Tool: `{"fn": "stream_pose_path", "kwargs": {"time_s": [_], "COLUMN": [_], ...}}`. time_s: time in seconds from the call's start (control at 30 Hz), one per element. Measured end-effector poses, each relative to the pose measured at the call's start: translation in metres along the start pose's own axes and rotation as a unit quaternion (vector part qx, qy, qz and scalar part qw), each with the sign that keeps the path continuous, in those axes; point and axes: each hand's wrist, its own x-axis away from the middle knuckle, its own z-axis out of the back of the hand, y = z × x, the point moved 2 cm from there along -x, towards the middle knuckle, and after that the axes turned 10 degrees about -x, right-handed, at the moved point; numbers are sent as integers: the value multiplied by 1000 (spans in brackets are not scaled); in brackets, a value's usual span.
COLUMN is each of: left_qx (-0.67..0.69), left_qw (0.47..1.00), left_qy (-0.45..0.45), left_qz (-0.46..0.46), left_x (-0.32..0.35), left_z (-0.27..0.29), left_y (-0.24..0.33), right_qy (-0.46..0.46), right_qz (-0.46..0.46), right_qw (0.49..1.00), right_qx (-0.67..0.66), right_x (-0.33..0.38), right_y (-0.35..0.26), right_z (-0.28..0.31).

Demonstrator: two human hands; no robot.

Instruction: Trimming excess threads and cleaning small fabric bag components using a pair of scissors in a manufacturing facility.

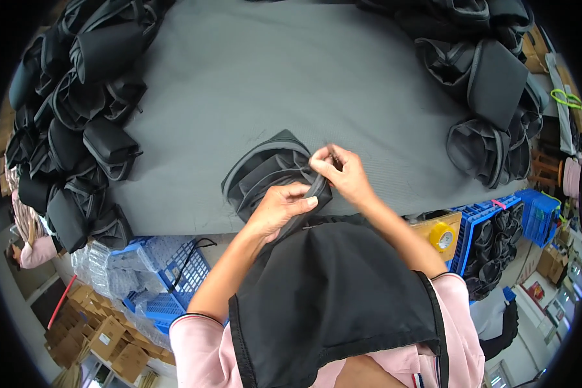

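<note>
1. Two bare hands meet over one black pouch (265,169), which lies at the near edge of a grey-covered table (271,71), just in front of the wearer, its mouth facing up and showing dark folds inside.
2. From my remote view, the left hand (281,210) is closed on the pouch's near right rim, thumb on top. The right hand (343,173) is at the same rim, thumb and fingertips close together; blur means I cannot tell whether they grip anything.
3. I judge this pouch to be partway through handling: its mouth is open, and both hands are busy at the edge.
4. Similar black pouches are heaped along the table's left side (77,116) and right side (496,84). I cannot tell which heap is finished and which is waiting, so the amount left is unclear to me.
5. Between the heaps, the table is a broad, plain grey sheet with faint creases.
6. Below it on the left I see a blue crate (189,262) beside clear plastic wrap (90,266); on the right, another blue crate (462,242) full of black items, and a yellow tape roll (441,237).
7. Farther off, cardboard boxes (107,339) crowd the lower left, and another person in pink (37,252) is at the left rim.
</note>
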Motion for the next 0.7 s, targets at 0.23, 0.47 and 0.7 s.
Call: {"fn": "stream_pose_path", "kwargs": {"time_s": [0.23,0.47,0.7], "left_qx": [56,52,63], "left_qw": [997,997,997], "left_qy": [12,12,23], "left_qz": [-50,-50,-33], "left_x": [-4,-4,-3], "left_z": [-9,-9,-7], "left_y": [3,6,2], "right_qy": [128,26,46], "right_qz": [64,138,271], "right_qw": [983,957,912], "right_qx": [114,253,304], "right_x": [56,60,62], "right_y": [-14,-42,-35], "right_z": [18,14,13]}}
